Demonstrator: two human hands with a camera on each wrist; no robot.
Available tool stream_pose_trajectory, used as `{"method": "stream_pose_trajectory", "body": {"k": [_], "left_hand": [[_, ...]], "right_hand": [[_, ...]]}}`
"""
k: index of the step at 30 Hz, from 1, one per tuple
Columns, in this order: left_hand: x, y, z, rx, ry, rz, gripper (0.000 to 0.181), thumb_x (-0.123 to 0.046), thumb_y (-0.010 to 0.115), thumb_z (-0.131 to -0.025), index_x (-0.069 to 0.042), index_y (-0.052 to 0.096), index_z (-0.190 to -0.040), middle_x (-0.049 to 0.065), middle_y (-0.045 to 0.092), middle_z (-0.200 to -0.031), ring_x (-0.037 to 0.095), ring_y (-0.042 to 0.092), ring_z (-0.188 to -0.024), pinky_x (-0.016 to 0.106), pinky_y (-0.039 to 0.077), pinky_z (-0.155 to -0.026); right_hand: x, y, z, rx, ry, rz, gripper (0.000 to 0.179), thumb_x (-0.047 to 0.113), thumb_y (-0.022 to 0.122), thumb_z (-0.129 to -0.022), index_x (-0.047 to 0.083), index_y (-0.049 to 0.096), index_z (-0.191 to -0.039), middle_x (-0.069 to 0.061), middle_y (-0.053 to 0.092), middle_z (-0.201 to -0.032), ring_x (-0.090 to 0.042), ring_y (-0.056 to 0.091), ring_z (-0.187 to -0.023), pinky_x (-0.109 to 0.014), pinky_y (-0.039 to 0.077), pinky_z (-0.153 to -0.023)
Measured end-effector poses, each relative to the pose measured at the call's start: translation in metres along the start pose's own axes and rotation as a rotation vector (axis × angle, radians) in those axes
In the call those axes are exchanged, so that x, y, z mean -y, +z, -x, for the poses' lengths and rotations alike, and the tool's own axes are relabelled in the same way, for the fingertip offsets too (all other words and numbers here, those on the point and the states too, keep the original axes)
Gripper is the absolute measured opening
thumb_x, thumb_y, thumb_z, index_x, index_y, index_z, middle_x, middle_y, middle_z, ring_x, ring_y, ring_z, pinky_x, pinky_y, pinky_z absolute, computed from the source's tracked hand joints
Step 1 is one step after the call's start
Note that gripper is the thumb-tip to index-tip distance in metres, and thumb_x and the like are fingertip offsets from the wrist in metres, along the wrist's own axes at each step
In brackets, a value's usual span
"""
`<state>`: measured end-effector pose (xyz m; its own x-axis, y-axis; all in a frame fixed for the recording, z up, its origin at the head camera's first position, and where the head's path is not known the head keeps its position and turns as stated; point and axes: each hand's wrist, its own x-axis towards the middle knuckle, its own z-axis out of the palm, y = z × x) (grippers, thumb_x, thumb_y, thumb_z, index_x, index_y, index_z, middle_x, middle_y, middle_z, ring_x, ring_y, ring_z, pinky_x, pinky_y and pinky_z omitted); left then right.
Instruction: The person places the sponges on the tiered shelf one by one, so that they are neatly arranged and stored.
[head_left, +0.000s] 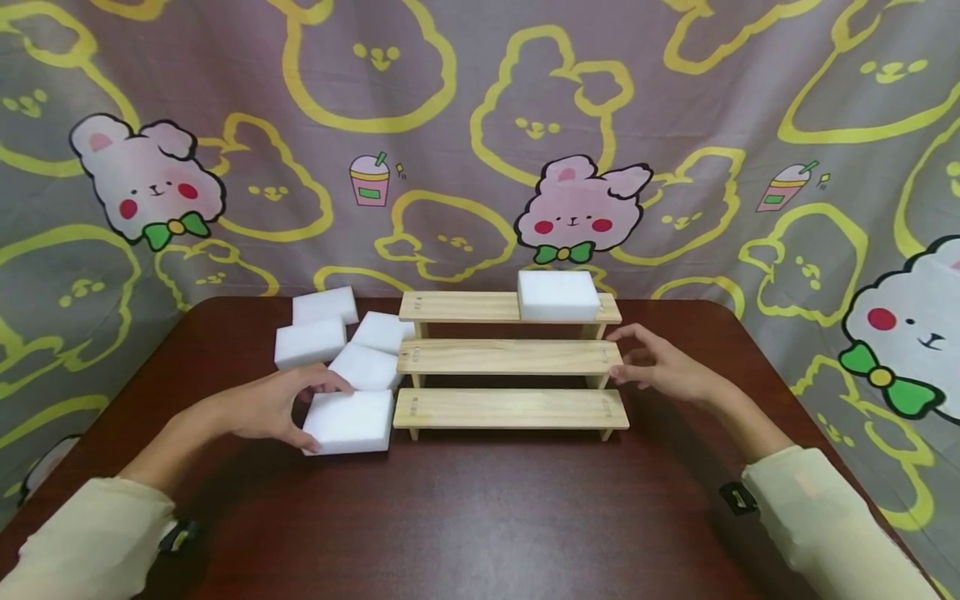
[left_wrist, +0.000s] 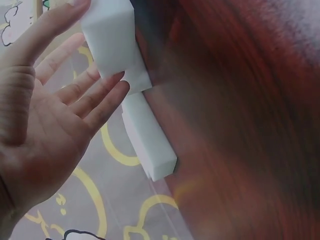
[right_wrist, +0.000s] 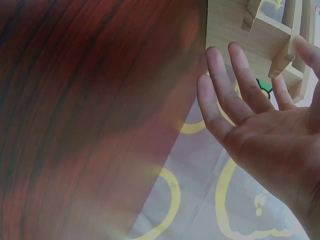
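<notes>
On the left, my left hand (head_left: 266, 408) grips the nearest white sponge block (head_left: 348, 422), its thumb at the front left corner and its fingers at the back edge. In the left wrist view this block (left_wrist: 110, 37) sits between thumb and fingers. A wooden three-tier stand (head_left: 510, 408) rises in steps just right of the block. Beside the stand's right end is my right hand (head_left: 660, 364), thumb and forefinger at the end of the middle tier. The right wrist view shows its fingers (right_wrist: 220, 90) spread and loosely bent, holding nothing.
Several more white sponge blocks (head_left: 311, 342) lie grouped behind the left hand, some against the stand's left side. One block (head_left: 558, 294) rests on the top tier, toward the right. The dark wooden table (head_left: 480, 517) ends at a patterned curtain (head_left: 450, 167).
</notes>
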<state>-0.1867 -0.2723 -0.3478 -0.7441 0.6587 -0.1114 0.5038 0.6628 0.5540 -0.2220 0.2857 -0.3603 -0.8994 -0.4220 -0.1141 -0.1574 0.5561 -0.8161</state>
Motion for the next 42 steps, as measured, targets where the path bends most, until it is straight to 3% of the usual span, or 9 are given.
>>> {"method": "stream_pose_trajectory", "body": {"k": [15, 22, 33, 42], "left_hand": [[-0.004, -0.019, -0.001, -0.036, 0.012, 0.02, 0.069, -0.026, 0.095, -0.074, -0.007, 0.062, -0.131, 0.006, 0.062, -0.125, 0.024, 0.055, -0.109, 0.043, 0.055, -0.094], [-0.006, -0.027, -0.001, -0.089, 0.028, -0.006, 0.069, -0.024, 0.095, -0.074, -0.008, 0.062, -0.132, 0.009, 0.063, -0.131, 0.025, 0.054, -0.113, 0.053, 0.054, -0.095], [-0.009, -0.036, -0.002, -0.169, 0.021, 0.0, 0.066, -0.019, 0.093, -0.076, -0.006, 0.062, -0.132, 0.009, 0.064, -0.127, 0.025, 0.056, -0.11, 0.051, 0.055, -0.091], [-0.016, -0.042, -0.005, -0.299, 0.026, -0.068, 0.056, -0.016, 0.09, -0.077, -0.008, 0.065, -0.127, 0.009, 0.067, -0.121, 0.024, 0.059, -0.105, 0.05, 0.055, -0.088]], "right_hand": [[-0.001, 0.001, 0.001, -0.002, -0.007, 0.0, 0.056, 0.018, 0.067, -0.101, 0.004, 0.036, -0.146, -0.023, 0.068, -0.113, -0.035, 0.07, -0.104, -0.045, 0.054, -0.082], [-0.003, 0.0, 0.001, -0.007, -0.004, 0.02, 0.055, 0.019, 0.067, -0.102, 0.003, 0.037, -0.144, -0.023, 0.068, -0.113, -0.035, 0.07, -0.103, -0.043, 0.053, -0.081], [-0.003, 0.0, 0.0, -0.006, 0.006, 0.014, 0.056, 0.02, 0.068, -0.101, 0.004, 0.037, -0.145, -0.024, 0.067, -0.115, -0.035, 0.069, -0.104, -0.046, 0.053, -0.083], [-0.003, -0.001, 0.0, -0.004, 0.002, 0.017, 0.055, 0.019, 0.068, -0.101, 0.004, 0.037, -0.144, -0.024, 0.068, -0.114, -0.034, 0.069, -0.103, -0.046, 0.053, -0.082]]}}
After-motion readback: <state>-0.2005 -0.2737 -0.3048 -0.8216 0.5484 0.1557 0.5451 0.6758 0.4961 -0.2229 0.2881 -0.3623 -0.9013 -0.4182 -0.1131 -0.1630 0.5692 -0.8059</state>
